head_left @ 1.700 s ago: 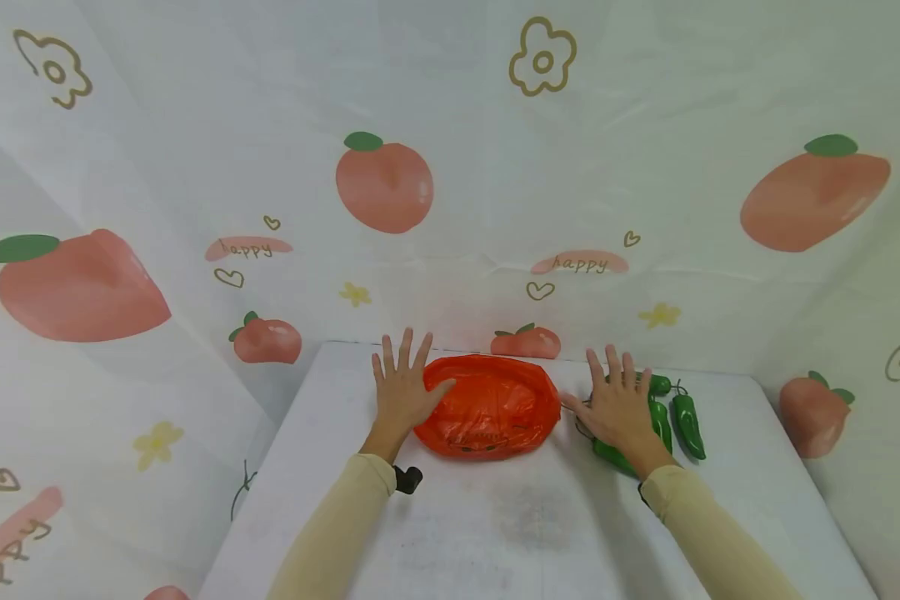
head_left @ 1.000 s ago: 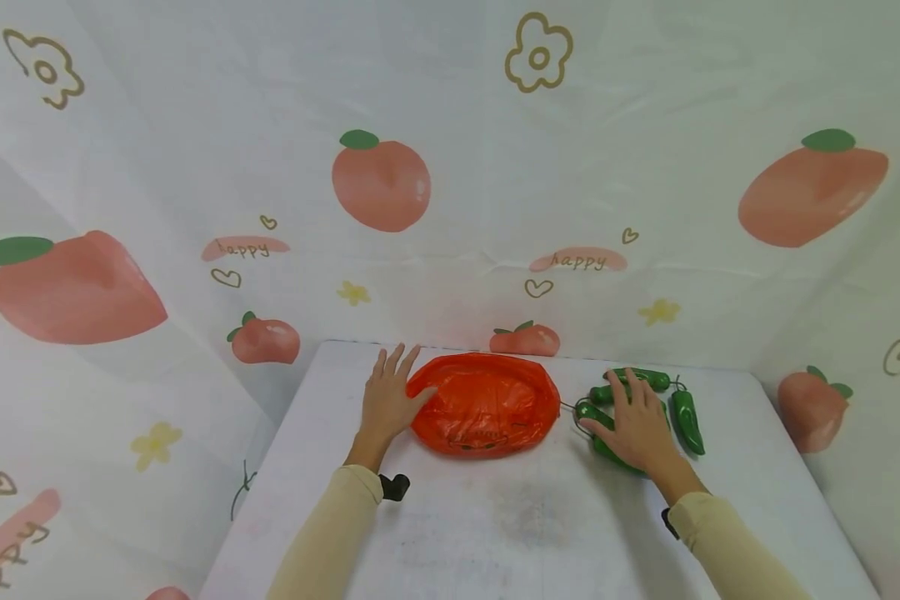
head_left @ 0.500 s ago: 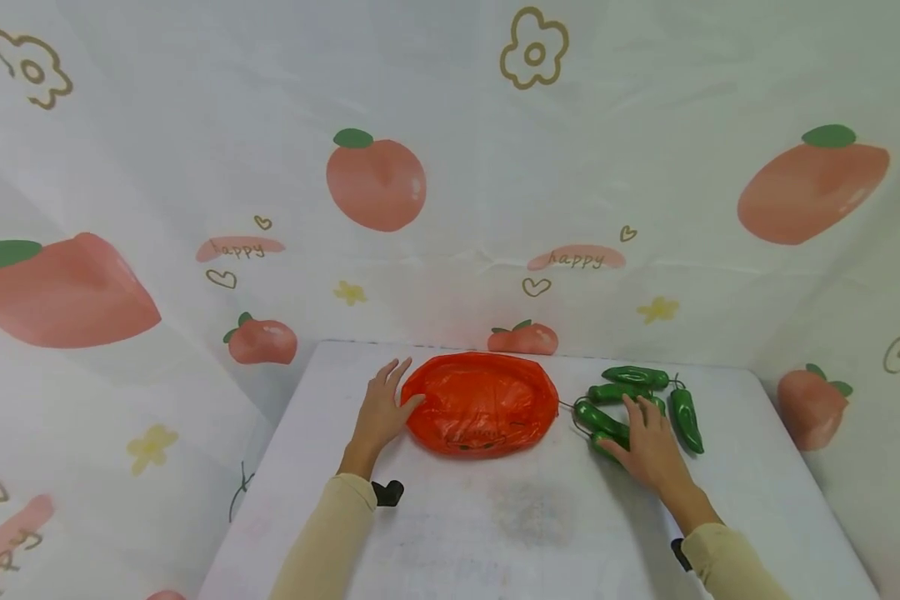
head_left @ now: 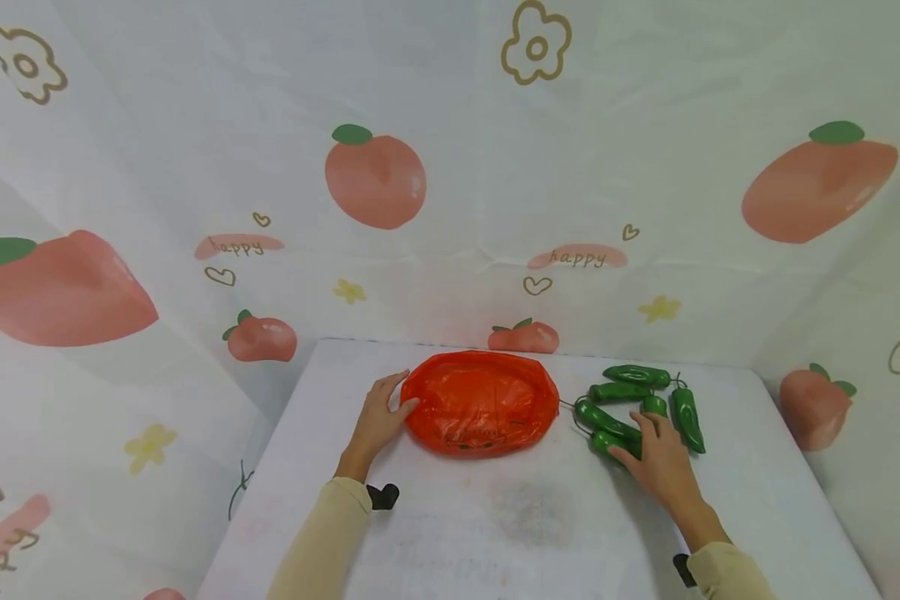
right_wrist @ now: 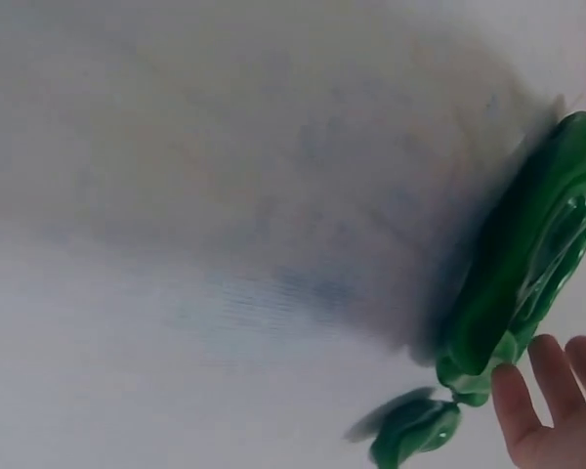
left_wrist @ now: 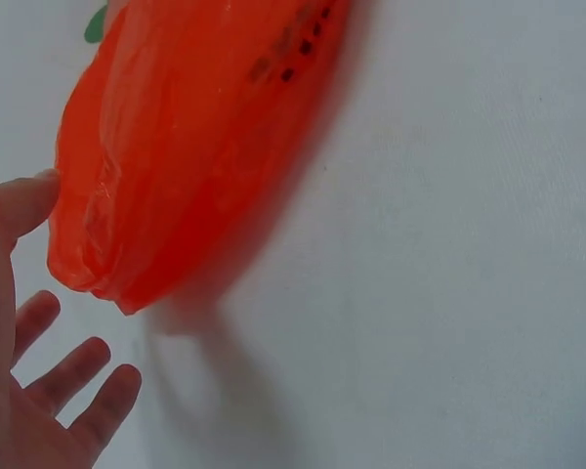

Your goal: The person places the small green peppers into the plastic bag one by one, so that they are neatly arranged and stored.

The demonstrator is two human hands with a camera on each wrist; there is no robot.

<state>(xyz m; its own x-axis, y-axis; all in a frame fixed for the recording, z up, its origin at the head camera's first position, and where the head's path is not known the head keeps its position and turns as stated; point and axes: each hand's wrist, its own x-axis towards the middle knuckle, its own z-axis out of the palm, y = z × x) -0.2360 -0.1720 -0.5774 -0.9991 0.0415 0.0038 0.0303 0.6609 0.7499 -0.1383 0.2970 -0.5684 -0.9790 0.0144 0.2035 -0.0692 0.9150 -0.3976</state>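
Note:
A red plastic bag [head_left: 487, 404], its mouth spread into an oval, sits on the white table. My left hand [head_left: 378, 421] is at its left edge, fingers apart; in the left wrist view the thumb [left_wrist: 24, 200] meets the bag's rim or is very near it. Several glossy green chili peppers [head_left: 618, 392], joined by thin cords, lie right of the bag. Over the nearest peppers is my right hand [head_left: 663, 467], fingers loosely bent and partly covering them. In the right wrist view its fingertips are close to a pepper [right_wrist: 527, 254]; whether they touch it I cannot tell.
The white table [head_left: 540, 533] ends at the back against a pale cloth [head_left: 457, 283] printed with peaches, flowers and hearts, which also hangs at both sides. A thin cord runs from the peppers to the bag. Dark camera mounts sit on both wrists.
Both hands have drawn back and lowered from a raised, spread pose. The left moved left to the bag's edge; the right slid right and nearer, uncovering more peppers. Bag and peppers look unmoved.

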